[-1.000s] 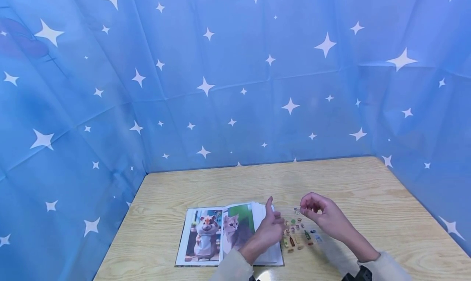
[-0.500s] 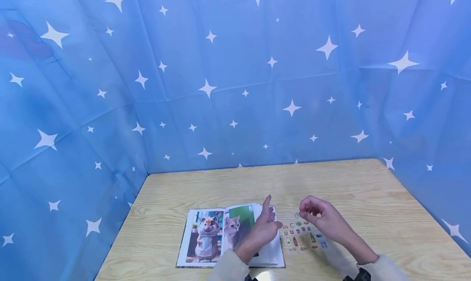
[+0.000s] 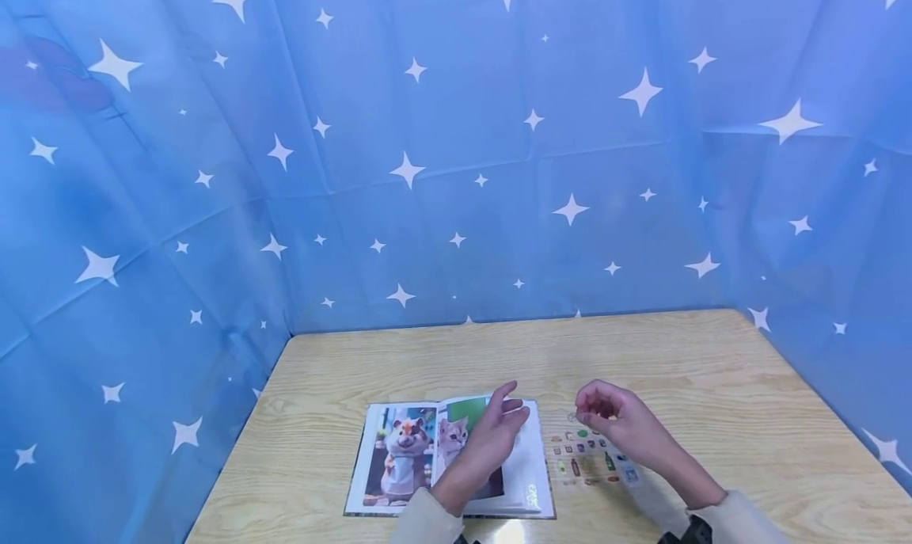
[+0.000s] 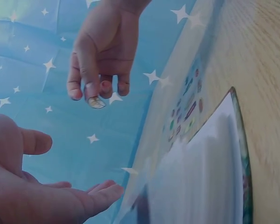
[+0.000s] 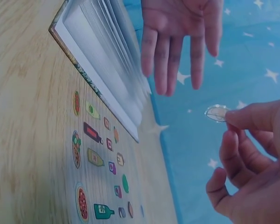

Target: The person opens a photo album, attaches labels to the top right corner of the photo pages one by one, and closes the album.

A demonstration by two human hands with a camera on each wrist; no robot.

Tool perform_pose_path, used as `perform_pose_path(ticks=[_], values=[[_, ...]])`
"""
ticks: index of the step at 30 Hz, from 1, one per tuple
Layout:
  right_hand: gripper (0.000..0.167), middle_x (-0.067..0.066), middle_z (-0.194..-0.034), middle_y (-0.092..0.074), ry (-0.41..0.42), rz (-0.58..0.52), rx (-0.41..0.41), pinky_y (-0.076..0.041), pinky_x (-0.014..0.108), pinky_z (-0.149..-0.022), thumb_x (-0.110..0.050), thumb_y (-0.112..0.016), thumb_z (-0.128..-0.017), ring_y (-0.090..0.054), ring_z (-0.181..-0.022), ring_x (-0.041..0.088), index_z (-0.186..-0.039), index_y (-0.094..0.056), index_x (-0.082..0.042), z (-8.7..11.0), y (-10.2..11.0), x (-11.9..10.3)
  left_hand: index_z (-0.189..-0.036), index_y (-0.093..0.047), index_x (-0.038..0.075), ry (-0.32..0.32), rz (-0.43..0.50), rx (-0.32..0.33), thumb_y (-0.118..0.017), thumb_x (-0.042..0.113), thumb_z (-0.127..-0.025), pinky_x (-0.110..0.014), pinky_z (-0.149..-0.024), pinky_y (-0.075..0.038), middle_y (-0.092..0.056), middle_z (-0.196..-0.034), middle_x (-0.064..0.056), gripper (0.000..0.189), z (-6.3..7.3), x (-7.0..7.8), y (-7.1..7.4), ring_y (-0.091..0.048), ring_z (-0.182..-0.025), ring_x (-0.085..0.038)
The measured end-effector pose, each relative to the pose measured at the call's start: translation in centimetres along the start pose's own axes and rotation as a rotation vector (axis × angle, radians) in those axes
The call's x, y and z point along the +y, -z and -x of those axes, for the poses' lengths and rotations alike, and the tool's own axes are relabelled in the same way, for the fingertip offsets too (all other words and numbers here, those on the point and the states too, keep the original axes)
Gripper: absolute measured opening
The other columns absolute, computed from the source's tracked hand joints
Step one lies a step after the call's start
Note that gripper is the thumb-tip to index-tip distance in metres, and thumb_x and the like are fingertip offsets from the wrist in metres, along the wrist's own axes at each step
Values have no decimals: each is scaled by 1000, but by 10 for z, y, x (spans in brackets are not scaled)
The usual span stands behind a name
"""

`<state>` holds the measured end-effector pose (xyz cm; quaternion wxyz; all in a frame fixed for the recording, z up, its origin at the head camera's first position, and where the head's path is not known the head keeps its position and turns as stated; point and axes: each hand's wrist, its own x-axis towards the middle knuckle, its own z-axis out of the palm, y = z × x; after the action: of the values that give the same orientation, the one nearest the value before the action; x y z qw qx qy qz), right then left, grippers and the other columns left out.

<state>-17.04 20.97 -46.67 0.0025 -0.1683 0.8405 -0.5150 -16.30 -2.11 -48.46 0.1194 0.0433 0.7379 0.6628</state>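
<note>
Thumb and forefinger of my right hand [image 3: 632, 429] pinch a small oval sticker [image 5: 217, 113] with a clear edge, held up in the air; the left wrist view also shows it at the fingertips. My left hand [image 3: 486, 443] is over the right page of an open book [image 3: 526, 477], its fingers extended and nothing in its grasp. A clear sheet of stickers [image 3: 586, 458] lies on the table below and left of the right hand. In the right wrist view it bears bottles, pizzas and other food pictures, such as a green bottle [image 5: 102, 211].
On the book's left page is a picture of a hamster [image 3: 404, 461] in an apron; a cat picture [image 3: 452, 437] on the right page is partly covered by my left arm. Wooden tabletop [image 3: 427, 358] surrounds the book and sheet. A blue star-patterned curtain [image 3: 492, 203] hangs behind.
My left hand has moved left, away from the sticker sheet and further over the book, and its fingers have turned. The right hand stays almost in place, still pinching the sticker.
</note>
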Motion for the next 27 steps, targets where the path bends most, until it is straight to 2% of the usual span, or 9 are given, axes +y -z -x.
perform_pose_path(ticks=[5,9,12,16,19,21,23,26,27], values=[[12,3,-85,-64,-1,-24,-18,-49,25,-62,2,-67,-88,-57,-74,13,-95,-63,-7,-2,-2,2,-147,-45,10,-50,-17,-7,-49,32,-103,-55,-109,-39,-49,-143,-22,49,6,2,12,-49,-132,-37],[11,5,-87,-63,1,-57,-33,-49,25,-62,-1,-67,-89,-58,-74,15,-97,-62,-5,-4,-5,3,-143,-50,8,-75,-73,-4,-50,31,-103,-53,-109,-39,-52,-142,-20,46,10,1,21,-51,-131,-35],[11,6,-87,-63,2,-64,-39,-49,25,-61,-3,-68,-89,-58,-74,17,-98,-62,-4,-6,-7,3,-141,-54,14,-70,-148,21,-51,33,-102,-52,-110,-39,-55,-143,-11,43,14,0,27,-51,-131,-31],[12,8,-87,-62,6,-70,-46,-50,25,-61,-1,-68,-89,-58,-74,17,-98,-62,-5,-9,-10,5,-138,-58,19,-73,-237,51,-53,31,-101,-56,-111,-35,-54,-144,-5,39,19,-3,36,-47,-136,-33],[12,9,-88,-62,5,-73,-55,-50,25,-61,0,-67,-89,-58,-74,15,-97,-62,-7,-11,-13,5,-136,-60,16,-111,-277,45,-55,26,-100,-63,-117,-17,-53,-145,-9,37,22,-6,42,-43,-138,-36],[12,10,-88,-62,4,-73,-64,-50,26,-61,-1,-67,-89,-58,-74,14,-97,-61,-7,-13,-14,4,-135,-60,14,-133,-300,35,-55,25,-100,-66,-116,-11,-53,-145,-10,38,24,-7,46,-42,-139,-36],[12,11,-88,-62,7,-76,-73,-51,27,-62,-1,-67,-89,-58,-74,14,-98,-61,-8,-14,-16,3,-135,-59,12,-159,-327,23,-56,24,-99,-65,-117,-12,-54,-144,-11,38,25,-9,50,-42,-139,-35],[12,12,-89,-62,17,-86,-84,-52,29,-63,-1,-67,-90,-59,-75,15,-98,-61,-8,-16,-17,2,-134,-59,10,-197,-365,8,-57,22,-98,-59,-114,-28,-55,-142,-10,38,27,-11,53,-44,-136,-34],[12,12,-89,-62,18,-93,-86,-53,30,-64,-1,-67,-90,-59,-76,16,-98,-61,-8,-16,-18,2,-134,-59,8,-214,-381,5,-58,21,-98,-57,-114,-30,-55,-141,-11,38,28,-12,54,-45,-135,-34]])
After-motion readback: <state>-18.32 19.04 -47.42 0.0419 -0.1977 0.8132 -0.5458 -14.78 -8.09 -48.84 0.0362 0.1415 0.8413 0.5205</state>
